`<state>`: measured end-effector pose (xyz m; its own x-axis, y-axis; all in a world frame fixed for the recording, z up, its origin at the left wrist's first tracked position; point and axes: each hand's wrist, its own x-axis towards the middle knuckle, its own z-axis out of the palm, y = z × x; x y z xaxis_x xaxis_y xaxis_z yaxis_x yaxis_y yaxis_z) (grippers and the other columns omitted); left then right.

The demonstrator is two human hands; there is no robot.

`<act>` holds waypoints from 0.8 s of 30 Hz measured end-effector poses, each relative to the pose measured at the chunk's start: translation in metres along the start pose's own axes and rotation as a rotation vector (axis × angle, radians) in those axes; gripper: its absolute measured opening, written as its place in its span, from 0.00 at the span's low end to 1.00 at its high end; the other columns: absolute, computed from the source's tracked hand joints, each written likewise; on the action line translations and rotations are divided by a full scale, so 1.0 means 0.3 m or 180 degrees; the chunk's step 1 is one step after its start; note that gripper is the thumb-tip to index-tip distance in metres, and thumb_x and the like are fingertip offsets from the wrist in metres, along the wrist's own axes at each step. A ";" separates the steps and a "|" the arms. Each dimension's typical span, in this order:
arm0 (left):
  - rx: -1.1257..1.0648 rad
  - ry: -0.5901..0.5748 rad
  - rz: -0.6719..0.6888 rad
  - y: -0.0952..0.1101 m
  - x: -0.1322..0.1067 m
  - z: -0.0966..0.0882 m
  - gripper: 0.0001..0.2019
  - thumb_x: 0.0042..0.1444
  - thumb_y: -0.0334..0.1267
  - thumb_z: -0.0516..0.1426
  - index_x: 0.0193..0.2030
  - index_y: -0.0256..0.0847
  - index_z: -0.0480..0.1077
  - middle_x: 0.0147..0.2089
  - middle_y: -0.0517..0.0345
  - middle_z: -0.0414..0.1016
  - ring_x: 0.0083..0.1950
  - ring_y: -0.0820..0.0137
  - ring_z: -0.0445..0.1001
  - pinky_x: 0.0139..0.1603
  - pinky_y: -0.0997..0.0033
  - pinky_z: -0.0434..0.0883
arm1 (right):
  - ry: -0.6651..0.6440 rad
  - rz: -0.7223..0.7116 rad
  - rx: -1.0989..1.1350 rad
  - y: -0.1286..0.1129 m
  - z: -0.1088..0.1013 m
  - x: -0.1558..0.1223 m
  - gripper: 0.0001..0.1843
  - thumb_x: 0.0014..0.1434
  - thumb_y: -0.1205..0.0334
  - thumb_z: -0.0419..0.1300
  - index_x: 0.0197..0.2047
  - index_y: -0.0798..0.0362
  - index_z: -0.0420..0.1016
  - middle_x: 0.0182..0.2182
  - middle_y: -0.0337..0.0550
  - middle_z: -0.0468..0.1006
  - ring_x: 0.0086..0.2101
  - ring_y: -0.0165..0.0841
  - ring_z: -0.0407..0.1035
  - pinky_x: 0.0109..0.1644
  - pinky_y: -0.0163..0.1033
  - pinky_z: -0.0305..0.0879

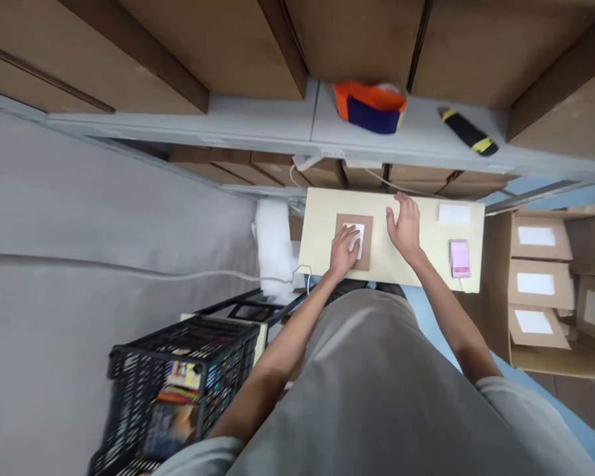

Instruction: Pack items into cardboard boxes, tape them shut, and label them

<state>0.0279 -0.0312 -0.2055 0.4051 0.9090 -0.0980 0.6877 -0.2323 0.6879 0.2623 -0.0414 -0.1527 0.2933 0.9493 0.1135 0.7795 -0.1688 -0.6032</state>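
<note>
Your left hand (344, 252) lies over a flat brown package (368, 238) on the left part of the cream table (384, 268), fingers spread and thumb set apart, partly covering its white label (361, 235). It appears to touch the package, though you cannot tell how firmly it presses. Your right hand (405, 226) is loosely spread too, thumb away from the fingers, with nothing in its grasp; it is over the middle of the table, to the right of the package and apart from it. Whether it touches the tabletop, you cannot tell.

Toward the table's right end you have a white slip (454, 213) near the far edge and, nearer you, a phone (459, 258) with a pink screen. Above the table, a grey shelf (258, 112) bears large cartons (357, 39), an orange and dark blue item (371, 116) and a black and yellow cutter (469, 132). Down to your left stands a black crate (231, 350) with colourful items inside.
</note>
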 end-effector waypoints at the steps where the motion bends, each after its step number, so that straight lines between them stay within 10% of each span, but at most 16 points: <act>1: 0.0168 -0.0155 -0.0037 -0.018 -0.048 0.031 0.20 0.76 0.40 0.54 0.68 0.44 0.80 0.79 0.46 0.75 0.86 0.53 0.65 0.86 0.40 0.65 | -0.0215 0.0214 0.0119 0.052 0.038 -0.099 0.29 0.83 0.51 0.44 0.75 0.57 0.69 0.72 0.68 0.74 0.72 0.55 0.67 0.79 0.66 0.64; 6: 0.0944 -0.0770 -0.0211 -0.080 -0.157 0.099 0.32 0.78 0.52 0.55 0.83 0.46 0.67 0.91 0.47 0.51 0.93 0.50 0.40 0.91 0.32 0.40 | -0.1363 0.1287 0.0621 0.215 0.199 -0.482 0.27 0.82 0.54 0.48 0.73 0.61 0.70 0.69 0.72 0.77 0.66 0.53 0.77 0.74 0.59 0.73; 10: 0.1159 -0.0875 -0.0462 -0.079 -0.161 0.150 0.34 0.80 0.55 0.50 0.87 0.44 0.62 0.92 0.46 0.46 0.94 0.49 0.33 0.90 0.30 0.31 | -0.2116 0.1657 0.1082 0.231 0.257 -0.613 0.26 0.81 0.57 0.51 0.74 0.60 0.69 0.70 0.68 0.78 0.62 0.50 0.82 0.70 0.55 0.77; 24: 0.1387 -0.0246 -0.0941 0.106 -0.037 0.402 0.36 0.83 0.52 0.42 0.91 0.43 0.48 0.93 0.41 0.39 0.94 0.45 0.30 0.88 0.21 0.33 | -0.1544 0.2394 0.2400 0.254 0.293 -0.506 0.46 0.82 0.32 0.43 0.86 0.56 0.60 0.84 0.54 0.61 0.84 0.45 0.52 0.90 0.53 0.45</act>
<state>0.1180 -0.0903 -0.2692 0.1880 0.9332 -0.3064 0.9591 -0.1072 0.2620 0.2285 -0.1749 -0.2853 0.1720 0.7066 -0.6864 -0.0740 -0.6855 -0.7243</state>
